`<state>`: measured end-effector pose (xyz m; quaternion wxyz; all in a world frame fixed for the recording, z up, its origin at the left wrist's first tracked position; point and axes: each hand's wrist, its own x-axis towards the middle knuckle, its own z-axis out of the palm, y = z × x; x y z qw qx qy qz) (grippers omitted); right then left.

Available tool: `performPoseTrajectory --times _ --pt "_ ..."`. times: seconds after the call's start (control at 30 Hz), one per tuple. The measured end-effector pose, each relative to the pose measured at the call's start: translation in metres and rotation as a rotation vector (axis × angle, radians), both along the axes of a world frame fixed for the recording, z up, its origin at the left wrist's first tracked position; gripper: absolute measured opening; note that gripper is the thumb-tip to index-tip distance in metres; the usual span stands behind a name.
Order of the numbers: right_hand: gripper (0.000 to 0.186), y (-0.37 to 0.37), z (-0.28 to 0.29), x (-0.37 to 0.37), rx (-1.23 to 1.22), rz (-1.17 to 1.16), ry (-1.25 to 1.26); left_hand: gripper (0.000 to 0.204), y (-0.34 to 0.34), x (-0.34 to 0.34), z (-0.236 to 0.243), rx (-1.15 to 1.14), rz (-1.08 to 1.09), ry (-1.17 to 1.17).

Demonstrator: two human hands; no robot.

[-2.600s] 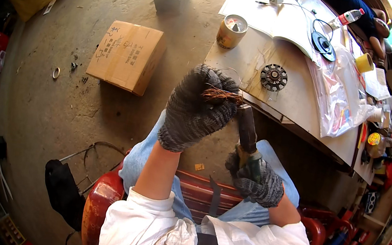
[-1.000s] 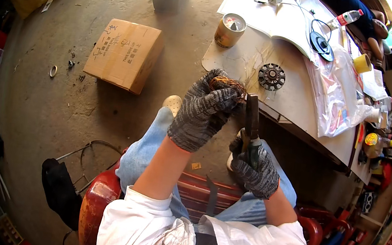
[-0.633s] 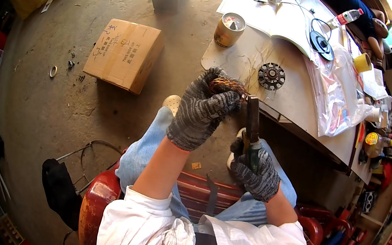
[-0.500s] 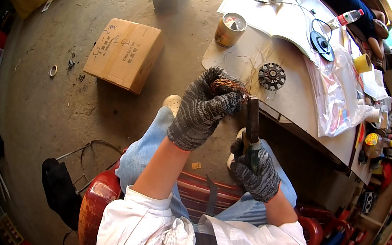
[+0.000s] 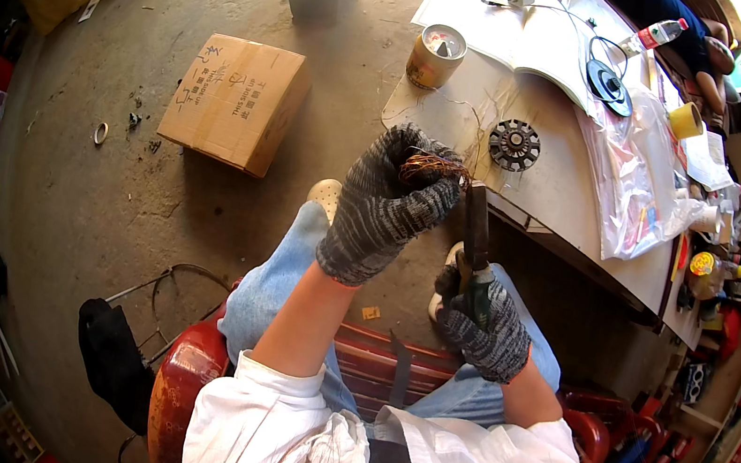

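Note:
My left hand, in a grey knitted glove, is closed round a tangled bundle of thin copper wire. The wire shows between thumb and fingers, just off the table's near corner. In my gloved right hand is a hand tool with a long, dark, flat front and a greenish handle; its exact kind is unclear. The tool points up and away, with its tip near the wire ends beside my left fingers. Whether tip and wire touch, I cannot tell. A slotted motor stator core lies on the table close by.
On the table are a gold can, an open book, a black disc with cable and a clear plastic bag. A cardboard box sits on the floor at left. Another person's arm shows at far right.
My left hand has turned slightly, showing more of the copper wire, and shifted a little to the right. The tool and my right hand have hardly moved.

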<state>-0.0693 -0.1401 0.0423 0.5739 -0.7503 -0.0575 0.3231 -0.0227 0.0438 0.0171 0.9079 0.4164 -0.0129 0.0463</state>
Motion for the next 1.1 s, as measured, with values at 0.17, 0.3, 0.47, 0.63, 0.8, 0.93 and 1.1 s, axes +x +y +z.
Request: performPoseTrajectory --times 0.17,0.3,0.47,0.63,0.8,0.93,1.1 --pt "0.040 0.002 -0.001 -0.001 0.025 -0.025 0.000 0.026 -0.002 0.000 -0.002 -0.036 0.009 -0.015" --pt "0.036 0.001 -0.008 0.000 0.023 -0.024 -0.044 0.029 0.000 0.000 -0.007 0.002 -0.005 -0.023" --pt "0.034 -0.003 -0.010 0.000 -0.023 0.014 -0.065 0.035 -0.001 0.000 -0.008 0.005 0.057 -0.074" --pt "0.035 -0.005 -0.032 -0.007 0.190 -0.124 0.052 0.037 -0.003 0.002 -0.009 -0.048 0.043 -0.042" --pt "0.039 -0.003 -0.011 -0.001 0.030 -0.018 0.052 0.037 -0.002 0.001 -0.005 -0.064 0.032 -0.010" --pt "0.039 -0.003 -0.012 -0.004 0.075 -0.043 0.015 0.037 -0.002 0.000 -0.007 -0.051 0.044 -0.023" --pt "0.036 -0.005 -0.010 -0.003 0.034 -0.041 -0.036 0.036 -0.004 0.001 -0.011 -0.082 0.030 -0.051"
